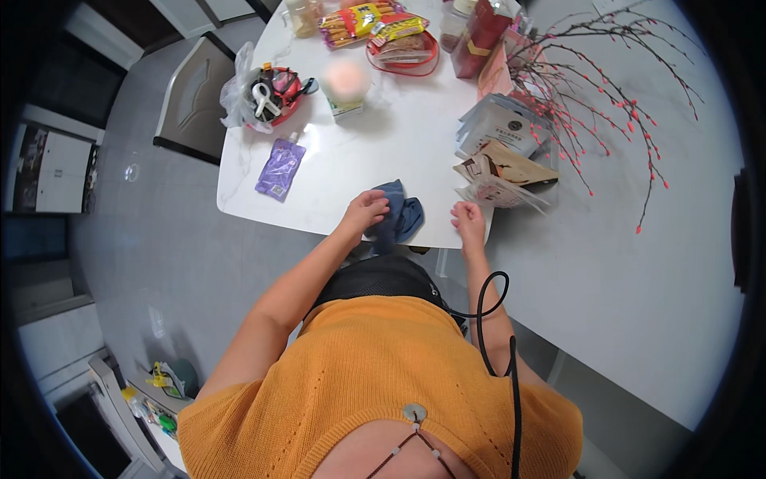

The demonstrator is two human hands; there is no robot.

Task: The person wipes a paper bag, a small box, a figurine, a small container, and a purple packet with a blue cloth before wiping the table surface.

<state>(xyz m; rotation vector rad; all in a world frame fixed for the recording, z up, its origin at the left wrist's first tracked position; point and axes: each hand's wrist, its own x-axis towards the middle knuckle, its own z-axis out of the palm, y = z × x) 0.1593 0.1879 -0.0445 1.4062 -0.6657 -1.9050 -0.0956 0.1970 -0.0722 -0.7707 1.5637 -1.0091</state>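
A dark blue cloth (408, 217) lies bunched at the near edge of the white table, with a part hanging towards the edge. My left hand (367, 211) is at its left side, the curled fingers closed on the fabric. To the right of the cloth and apart from it, my right hand (469, 222) rests by the table's corner. Its fingers are curled in, and nothing shows in them. Just beyond that hand is a clear plastic packet (499, 193).
A purple pouch (279, 169) lies left on the white table (399, 144). Behind it stand a red basket of small items (278, 97) and a carton (346, 102). Snack packs (359, 24) are farther back. Budded branches (614, 120) spread at right. A black cable (481, 319) loops by my right arm.
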